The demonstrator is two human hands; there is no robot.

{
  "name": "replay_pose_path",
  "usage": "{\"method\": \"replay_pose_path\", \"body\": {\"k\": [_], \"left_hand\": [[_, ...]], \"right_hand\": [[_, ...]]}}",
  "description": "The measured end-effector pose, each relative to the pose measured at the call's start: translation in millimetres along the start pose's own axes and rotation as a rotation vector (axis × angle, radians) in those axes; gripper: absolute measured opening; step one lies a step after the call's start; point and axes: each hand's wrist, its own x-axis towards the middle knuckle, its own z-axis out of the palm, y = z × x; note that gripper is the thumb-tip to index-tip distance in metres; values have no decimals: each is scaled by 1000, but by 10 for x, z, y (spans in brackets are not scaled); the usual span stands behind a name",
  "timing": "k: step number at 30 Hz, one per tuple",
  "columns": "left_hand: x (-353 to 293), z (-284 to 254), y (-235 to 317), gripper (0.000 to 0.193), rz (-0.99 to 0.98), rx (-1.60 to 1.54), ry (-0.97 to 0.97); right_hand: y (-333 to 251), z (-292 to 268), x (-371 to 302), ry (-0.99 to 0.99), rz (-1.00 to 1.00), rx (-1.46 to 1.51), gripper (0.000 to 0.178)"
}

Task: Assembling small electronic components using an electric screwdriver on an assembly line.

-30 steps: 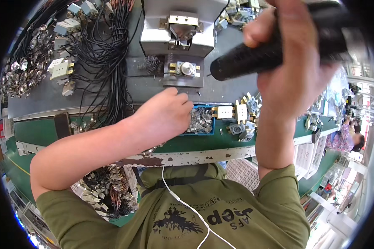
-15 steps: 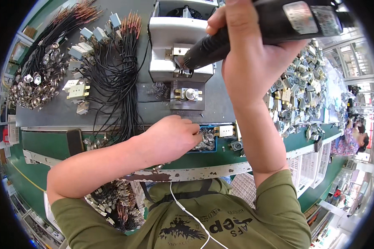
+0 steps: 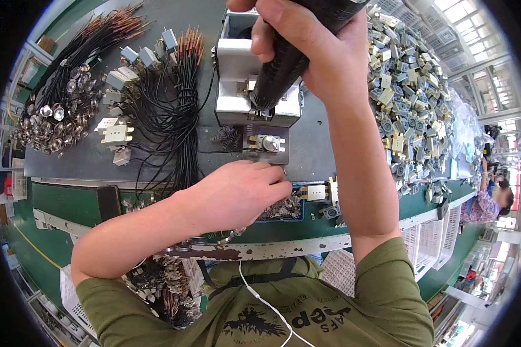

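Clock directions are read from the left fingertips, 12 o'clock being the top of the view. My left hand (image 3: 234, 188) has its fingers curled close together; I cannot tell whether they pinch a part. My right hand (image 3: 324, 49), toward 12 to 1 o'clock, is wrapped around a black cylindrical tool (image 3: 283, 72).

The metal-capped component (image 3: 270, 143) sits on a dark block (image 3: 285, 157) at 11 to 12 o'clock, just beyond the left fingers. The tool's lower end stands at the recess of the white-faced fixture (image 3: 233, 103), at 12 o'clock; I cannot confirm contact.

A blue tray (image 3: 301, 213) of small metal parts (image 3: 287, 208) lies at 5 to 6 o'clock, partly under the left hand. A cream terminal block (image 3: 314, 192) lies at 4 o'clock.

Limits: black wires (image 3: 182, 133) at 10 o'clock, the heaped switch parts (image 3: 414, 104) at 2 o'clock, the chipped white rail (image 3: 272, 251) at 6 o'clock. Room for moving: grey benchtop (image 3: 321, 139) between 1 and 2 o'clock, crossed by the right forearm.
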Motion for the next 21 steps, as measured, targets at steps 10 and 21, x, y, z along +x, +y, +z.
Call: {"method": "replay_pose_path", "body": {"k": [10,21], "left_hand": [[-41,-25,-70,24,-48,-10,-10],[-1,-32,-39,17,-41,3,-15]], "right_hand": [[311,-53,124,-201,-821,8,17],[428,-46,215,-28,-968,-26,35]]}}
